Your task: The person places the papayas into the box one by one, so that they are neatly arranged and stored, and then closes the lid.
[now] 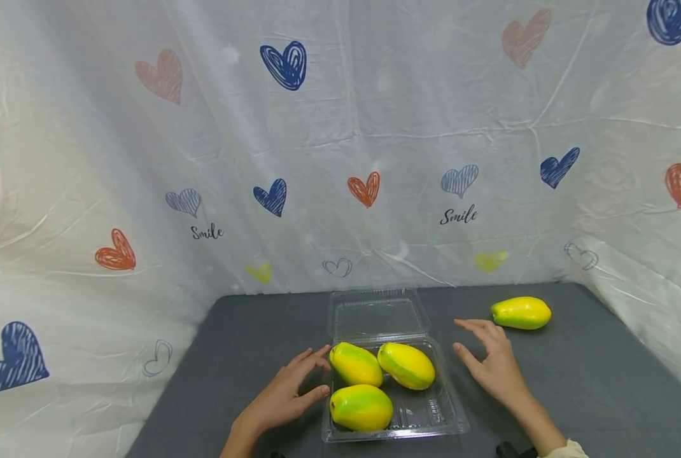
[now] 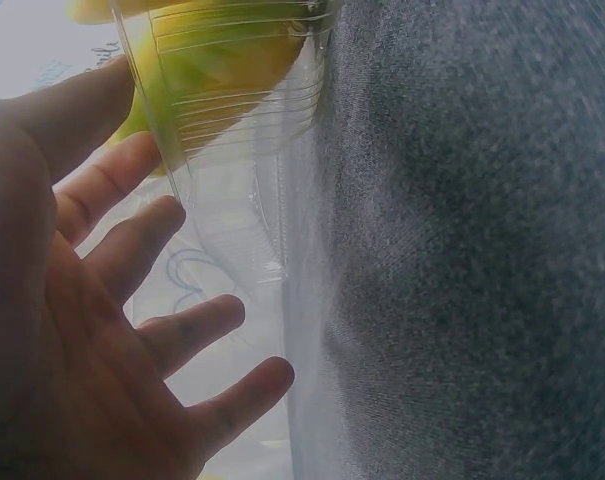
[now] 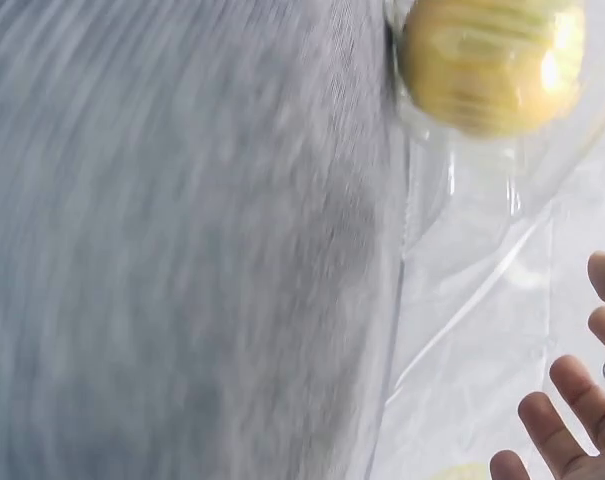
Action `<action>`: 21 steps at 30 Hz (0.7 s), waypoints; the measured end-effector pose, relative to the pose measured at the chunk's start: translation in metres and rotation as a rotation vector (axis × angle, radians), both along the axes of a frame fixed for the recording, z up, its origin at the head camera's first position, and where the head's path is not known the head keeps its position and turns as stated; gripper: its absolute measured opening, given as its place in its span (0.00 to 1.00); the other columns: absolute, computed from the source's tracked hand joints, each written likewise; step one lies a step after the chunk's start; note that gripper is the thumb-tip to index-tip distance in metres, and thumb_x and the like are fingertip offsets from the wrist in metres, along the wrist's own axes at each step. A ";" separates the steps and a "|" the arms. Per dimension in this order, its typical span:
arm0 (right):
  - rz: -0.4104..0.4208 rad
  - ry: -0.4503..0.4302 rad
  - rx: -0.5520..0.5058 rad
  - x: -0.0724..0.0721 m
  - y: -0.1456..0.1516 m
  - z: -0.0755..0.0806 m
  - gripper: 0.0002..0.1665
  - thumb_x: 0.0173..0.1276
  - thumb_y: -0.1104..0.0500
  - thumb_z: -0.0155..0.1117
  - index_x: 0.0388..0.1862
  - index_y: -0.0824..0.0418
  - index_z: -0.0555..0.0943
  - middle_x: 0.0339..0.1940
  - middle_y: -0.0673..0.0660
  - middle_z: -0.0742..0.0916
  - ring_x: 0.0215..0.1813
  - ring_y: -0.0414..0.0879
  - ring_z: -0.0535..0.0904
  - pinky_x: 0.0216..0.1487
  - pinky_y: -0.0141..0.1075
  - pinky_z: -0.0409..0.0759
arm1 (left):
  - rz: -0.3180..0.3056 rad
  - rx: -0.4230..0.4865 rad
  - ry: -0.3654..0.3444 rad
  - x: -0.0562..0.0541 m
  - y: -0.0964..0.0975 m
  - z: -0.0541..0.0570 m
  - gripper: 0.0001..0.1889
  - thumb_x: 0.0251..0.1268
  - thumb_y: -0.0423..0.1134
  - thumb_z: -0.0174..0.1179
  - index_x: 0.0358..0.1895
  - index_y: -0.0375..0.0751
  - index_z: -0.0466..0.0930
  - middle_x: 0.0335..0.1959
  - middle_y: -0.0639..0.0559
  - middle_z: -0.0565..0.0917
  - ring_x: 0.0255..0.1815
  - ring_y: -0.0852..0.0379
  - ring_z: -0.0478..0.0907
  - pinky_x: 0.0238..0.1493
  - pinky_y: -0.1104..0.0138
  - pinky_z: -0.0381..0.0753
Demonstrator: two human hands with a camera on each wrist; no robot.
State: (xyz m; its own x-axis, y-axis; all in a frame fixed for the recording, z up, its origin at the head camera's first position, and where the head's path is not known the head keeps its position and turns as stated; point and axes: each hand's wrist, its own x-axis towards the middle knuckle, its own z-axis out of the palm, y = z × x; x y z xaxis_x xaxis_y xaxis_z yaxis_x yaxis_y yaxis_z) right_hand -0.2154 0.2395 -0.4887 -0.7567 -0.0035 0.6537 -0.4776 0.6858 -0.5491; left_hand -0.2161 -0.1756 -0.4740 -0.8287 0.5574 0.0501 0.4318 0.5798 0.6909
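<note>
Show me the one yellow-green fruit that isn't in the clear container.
It's the fruit lying on the dark tabletop, just beyond the right hand; the other three fruits sit in the clear container.

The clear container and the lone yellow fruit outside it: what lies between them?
The head view shows the right hand between the container and the lone fruit, over gray cloth.
</note>
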 end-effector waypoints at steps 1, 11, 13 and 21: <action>0.000 0.002 0.000 0.000 0.003 0.000 0.27 0.57 0.71 0.76 0.58 0.64 0.83 0.52 0.63 0.84 0.55 0.56 0.73 0.56 0.59 0.67 | 0.000 -0.001 0.001 0.000 0.000 0.000 0.14 0.75 0.56 0.57 0.58 0.63 0.72 0.82 0.54 0.60 0.81 0.29 0.53 0.62 0.17 0.48; -0.038 0.071 0.034 -0.002 0.026 0.004 0.28 0.52 0.72 0.78 0.55 0.65 0.84 0.51 0.67 0.86 0.55 0.66 0.75 0.51 0.62 0.66 | 0.001 -0.009 0.003 0.001 0.000 0.002 0.15 0.75 0.56 0.57 0.59 0.60 0.73 0.82 0.54 0.60 0.81 0.29 0.53 0.62 0.17 0.48; -0.041 0.083 0.041 -0.002 0.030 0.005 0.28 0.51 0.72 0.78 0.54 0.66 0.84 0.50 0.68 0.86 0.55 0.66 0.76 0.52 0.60 0.67 | 0.002 -0.009 0.001 0.001 0.000 0.002 0.16 0.75 0.56 0.57 0.59 0.59 0.73 0.82 0.54 0.60 0.81 0.29 0.52 0.62 0.17 0.48; -0.069 0.097 0.098 -0.005 0.046 0.008 0.29 0.51 0.71 0.78 0.55 0.66 0.84 0.50 0.67 0.86 0.51 0.62 0.77 0.47 0.53 0.67 | -0.004 -0.007 0.012 0.000 0.000 0.000 0.16 0.75 0.57 0.57 0.59 0.60 0.73 0.82 0.54 0.60 0.81 0.28 0.53 0.62 0.18 0.50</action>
State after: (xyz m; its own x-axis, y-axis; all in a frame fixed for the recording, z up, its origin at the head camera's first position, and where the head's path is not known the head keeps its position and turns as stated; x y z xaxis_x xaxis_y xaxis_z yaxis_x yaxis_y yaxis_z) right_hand -0.2204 0.2853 -0.4809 -0.6906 -0.0208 0.7229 -0.4748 0.7671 -0.4314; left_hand -0.2162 -0.1759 -0.4737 -0.8259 0.5611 0.0563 0.4426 0.5832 0.6812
